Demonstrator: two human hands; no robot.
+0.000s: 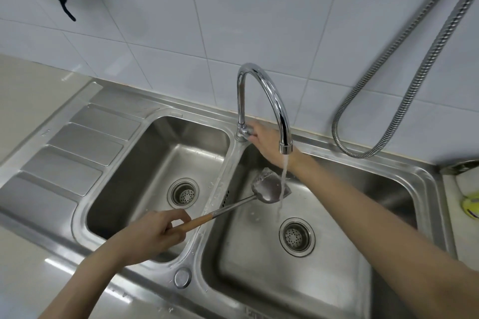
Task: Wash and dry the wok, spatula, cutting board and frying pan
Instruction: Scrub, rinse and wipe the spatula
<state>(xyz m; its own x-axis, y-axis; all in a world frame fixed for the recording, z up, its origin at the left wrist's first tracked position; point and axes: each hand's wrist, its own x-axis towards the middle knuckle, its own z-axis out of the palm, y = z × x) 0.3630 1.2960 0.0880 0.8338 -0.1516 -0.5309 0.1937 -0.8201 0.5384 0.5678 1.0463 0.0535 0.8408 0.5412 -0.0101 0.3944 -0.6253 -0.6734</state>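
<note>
Steel spatula (269, 190) under running water, handle gripped in left hand (153, 234); right hand (267, 144) on tap (259, 101).

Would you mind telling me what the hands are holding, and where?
Left hand holds the spatula by its wooden handle; right hand grips the tap at its base.

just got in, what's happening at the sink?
A person is rinsing the spatula. The left hand grips its wooden handle and holds the metal blade over the right basin, next to the stream of water running from the faucet. The right hand is at the faucet's base, apparently on the tap control. The left basin holds nothing I can see. Wok, cutting board and frying pan are out of view.
</note>
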